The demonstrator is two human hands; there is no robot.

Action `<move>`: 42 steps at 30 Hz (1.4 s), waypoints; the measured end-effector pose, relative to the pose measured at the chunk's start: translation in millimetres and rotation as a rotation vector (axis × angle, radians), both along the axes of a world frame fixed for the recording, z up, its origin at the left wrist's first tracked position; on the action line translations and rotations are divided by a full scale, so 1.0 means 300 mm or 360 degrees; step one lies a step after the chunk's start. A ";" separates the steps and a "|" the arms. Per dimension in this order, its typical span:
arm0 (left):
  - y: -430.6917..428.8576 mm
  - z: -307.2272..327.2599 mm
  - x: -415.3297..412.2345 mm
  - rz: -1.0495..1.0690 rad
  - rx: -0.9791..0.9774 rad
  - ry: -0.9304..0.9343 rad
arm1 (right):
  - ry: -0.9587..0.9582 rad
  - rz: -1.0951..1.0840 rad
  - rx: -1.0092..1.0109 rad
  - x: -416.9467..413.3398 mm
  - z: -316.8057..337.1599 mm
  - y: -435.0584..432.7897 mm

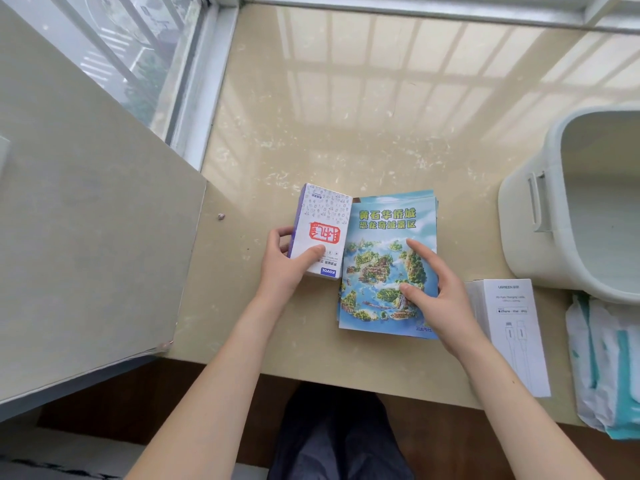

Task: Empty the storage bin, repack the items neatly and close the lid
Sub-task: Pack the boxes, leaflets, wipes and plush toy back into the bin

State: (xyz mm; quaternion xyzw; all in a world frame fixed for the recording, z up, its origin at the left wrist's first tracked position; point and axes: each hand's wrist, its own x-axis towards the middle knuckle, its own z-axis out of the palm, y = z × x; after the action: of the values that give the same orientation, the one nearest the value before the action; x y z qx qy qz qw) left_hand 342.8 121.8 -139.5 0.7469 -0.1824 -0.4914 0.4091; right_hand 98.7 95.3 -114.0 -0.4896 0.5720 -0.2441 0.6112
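Gripping the small white cardboard box with a red stamp (320, 233) between thumb and fingers, the left hand (284, 268) tilts it beside the blue island-print brochure stack (381, 271). The right hand (433, 289) presses spread fingers on that stack. Farther right, the pale plastic storage bin (540, 237) stands open on the beige marble sill (346, 116).

- Countertop (346, 116): beige, marbled, glossy; lay under and beyond left hand (280, 268) and right hand (433, 289); carried pale reflection of window bars.
- Window (138, 64): pale frame, far beyond left hand, to its left; blurred greenery behind glass.
- Small pebble-like speck (221, 216): on countertop, left of left hand, apart from it.
- Dark trousers (339, 438): nearer than both hands, below countertop edge.
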 end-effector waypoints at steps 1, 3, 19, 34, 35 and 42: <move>0.004 0.008 0.001 0.0019 -0.0001 0.0074 | -0.0007 -0.0008 0.0005 -0.002 0.014 0.004; 0.019 0.040 -0.002 0.0047 0.0014 0.0191 | -0.0002 -0.0019 0.0009 -0.009 0.056 0.018; 0.210 0.939 0.004 -0.0040 -0.0397 0.0482 | 0.0015 -0.0279 -0.0396 -0.128 0.857 0.249; 0.240 1.056 -0.466 -0.0435 -0.0374 0.0595 | -0.0090 -0.0741 -0.0338 -0.588 0.942 0.430; 0.233 1.040 -0.518 -0.0441 -0.0351 0.0600 | -0.0100 -0.0766 -0.0322 -0.633 0.934 0.430; 0.183 0.950 -0.932 -0.0332 -0.0250 0.0684 | -0.0101 -0.0714 -0.0130 -1.042 0.850 0.401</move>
State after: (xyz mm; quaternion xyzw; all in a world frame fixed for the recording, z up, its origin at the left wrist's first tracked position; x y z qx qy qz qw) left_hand 63.2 176.6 145.4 0.5684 -0.2050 -0.6628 0.4422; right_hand -213.9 215.7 141.0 -0.3665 0.6368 -0.4120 0.5389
